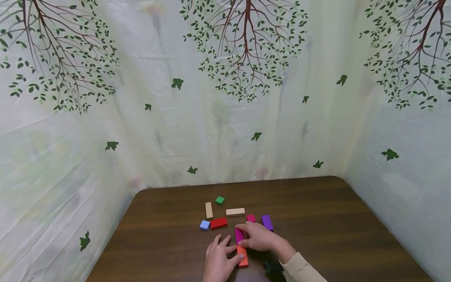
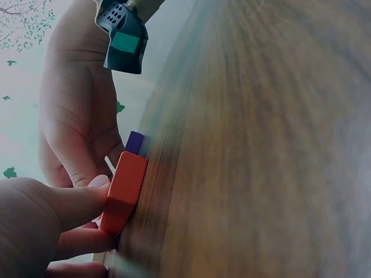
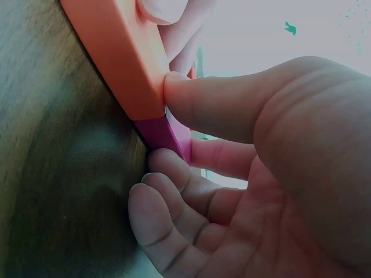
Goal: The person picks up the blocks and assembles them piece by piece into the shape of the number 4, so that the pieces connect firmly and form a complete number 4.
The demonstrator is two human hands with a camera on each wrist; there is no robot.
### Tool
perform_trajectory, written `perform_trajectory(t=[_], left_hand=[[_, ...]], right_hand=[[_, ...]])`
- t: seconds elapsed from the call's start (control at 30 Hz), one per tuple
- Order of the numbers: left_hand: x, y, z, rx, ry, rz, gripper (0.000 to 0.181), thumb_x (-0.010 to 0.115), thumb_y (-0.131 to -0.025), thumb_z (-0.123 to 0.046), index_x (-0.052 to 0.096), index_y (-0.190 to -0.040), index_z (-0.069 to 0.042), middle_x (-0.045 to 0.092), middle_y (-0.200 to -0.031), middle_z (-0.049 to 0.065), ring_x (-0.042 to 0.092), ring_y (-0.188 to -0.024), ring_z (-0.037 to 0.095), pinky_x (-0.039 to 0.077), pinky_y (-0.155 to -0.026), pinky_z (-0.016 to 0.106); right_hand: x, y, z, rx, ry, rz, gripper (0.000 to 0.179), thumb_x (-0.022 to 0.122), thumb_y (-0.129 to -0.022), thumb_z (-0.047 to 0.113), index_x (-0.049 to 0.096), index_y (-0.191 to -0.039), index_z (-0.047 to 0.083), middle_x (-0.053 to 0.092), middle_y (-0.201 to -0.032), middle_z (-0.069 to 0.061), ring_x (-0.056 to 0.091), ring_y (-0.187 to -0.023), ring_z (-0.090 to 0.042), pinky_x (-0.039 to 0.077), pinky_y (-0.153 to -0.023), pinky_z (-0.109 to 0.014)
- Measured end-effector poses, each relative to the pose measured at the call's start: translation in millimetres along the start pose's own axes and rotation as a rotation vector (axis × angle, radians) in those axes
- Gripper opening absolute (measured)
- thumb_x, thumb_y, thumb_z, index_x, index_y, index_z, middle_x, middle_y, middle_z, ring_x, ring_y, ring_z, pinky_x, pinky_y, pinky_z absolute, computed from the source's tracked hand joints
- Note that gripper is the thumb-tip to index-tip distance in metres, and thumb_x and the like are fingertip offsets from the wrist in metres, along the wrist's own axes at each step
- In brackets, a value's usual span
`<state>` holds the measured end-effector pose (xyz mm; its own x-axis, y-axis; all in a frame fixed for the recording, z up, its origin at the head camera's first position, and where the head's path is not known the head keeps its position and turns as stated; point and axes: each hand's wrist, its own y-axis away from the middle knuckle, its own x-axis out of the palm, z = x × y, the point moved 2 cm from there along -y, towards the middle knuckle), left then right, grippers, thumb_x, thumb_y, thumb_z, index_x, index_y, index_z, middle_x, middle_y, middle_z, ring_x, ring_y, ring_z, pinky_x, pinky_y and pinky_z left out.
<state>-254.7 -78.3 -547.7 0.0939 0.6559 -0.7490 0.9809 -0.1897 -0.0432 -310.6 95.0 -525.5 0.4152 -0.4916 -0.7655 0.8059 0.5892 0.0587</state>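
An orange block and a magenta block lie end to end on the table. My left hand holds the orange block, its thumb on one face and the index finger by the end near the magenta block. Coming from the right, my right hand grips the magenta block; its index finger is at the far end and its thumb at the joint, touching the orange block too. In the right wrist view, the magenta block is partly hidden by fingers.
Beyond the hands lie a red block, a blue block, a green block, two natural wood blocks, a pink block and a purple block. A printed curtain hangs behind the brown table.
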Motion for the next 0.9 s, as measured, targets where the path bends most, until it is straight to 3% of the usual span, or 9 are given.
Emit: perform_trajectory(t=[0.5,0.9], left_hand=[[0.1,6.1,0.3,0.043,-0.047,-0.059,0.040,0.082,-0.080,-0.044,0.082,-0.103,-0.012,0.065,-0.131,0.015,0.041,-0.134,0.048,0.029,-0.102,0.072],[-0.5,6.6,1.1,0.022,-0.046,-0.054,0.040,0.082,-0.079,-0.045,0.082,-0.103,-0.014,0.065,-0.132,0.014,0.041,-0.134,0.047,0.029,-0.103,0.071]], right_hand=[[0.4,-2.1,1.3,0.004,0.026,0.006,0.054,0.075,-0.091,0.021,0.058,-0.140,0.006,0.054,-0.071,0.006,0.047,-0.060,-0.008,0.038,-0.057,-0.024],[1.0,-2.4,3.6,0.004,0.030,0.008,0.055,0.075,-0.091,0.021,0.057,-0.141,0.006,0.054,-0.072,0.006,0.048,-0.061,-0.008,0.039,-0.057,-0.025]])
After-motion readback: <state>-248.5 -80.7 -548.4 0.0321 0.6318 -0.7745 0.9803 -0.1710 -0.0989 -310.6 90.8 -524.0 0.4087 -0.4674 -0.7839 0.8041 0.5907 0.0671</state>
